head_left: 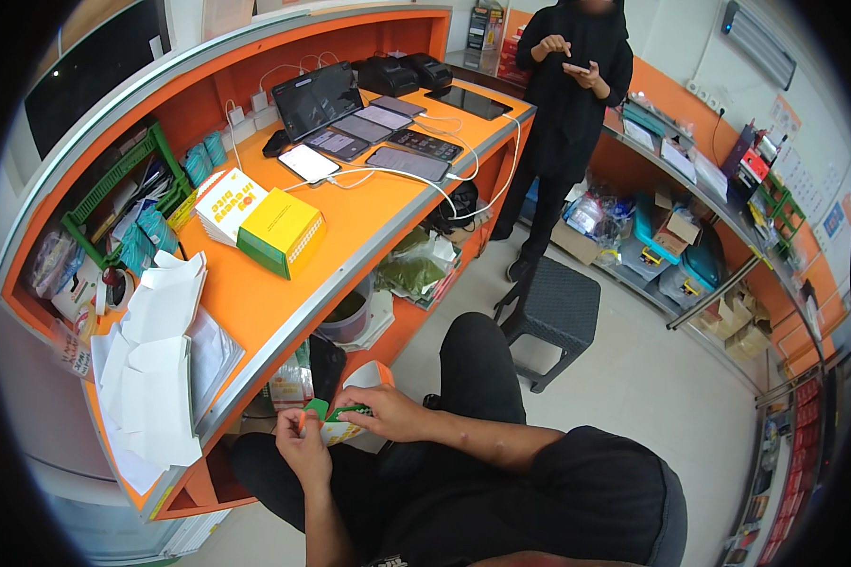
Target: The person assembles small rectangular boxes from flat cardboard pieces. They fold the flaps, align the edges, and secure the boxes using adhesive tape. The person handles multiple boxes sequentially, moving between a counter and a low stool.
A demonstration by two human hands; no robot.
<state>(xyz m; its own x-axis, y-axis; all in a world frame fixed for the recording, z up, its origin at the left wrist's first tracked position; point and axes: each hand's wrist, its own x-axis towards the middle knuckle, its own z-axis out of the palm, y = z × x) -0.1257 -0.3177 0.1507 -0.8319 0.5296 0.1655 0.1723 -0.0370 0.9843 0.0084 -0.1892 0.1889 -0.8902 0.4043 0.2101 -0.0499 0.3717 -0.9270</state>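
Note:
Above my lap I hold a small, partly folded cardboard box (338, 433) with green flaps, a yellow-and-white patterned side and an orange part on top. My left hand (304, 455) pinches its near left edge by a green flap. On the other side, my right hand (393, 414) has its fingers closed on another green flap. Up on the orange counter (265, 295) stand a yellow-and-green folded box (282, 232) and a stack of white printed cartons (225, 205). A pile of flat white box blanks (161, 354) lies at the counter's left end.
Several phones (408, 163) and a tablet (317, 97) with white cables lie along the counter. A dark stool (550, 307) stands to the right. Beyond it, a person in black (567, 104) holds a phone. Shelves (676, 180) with bags and bins line the right wall.

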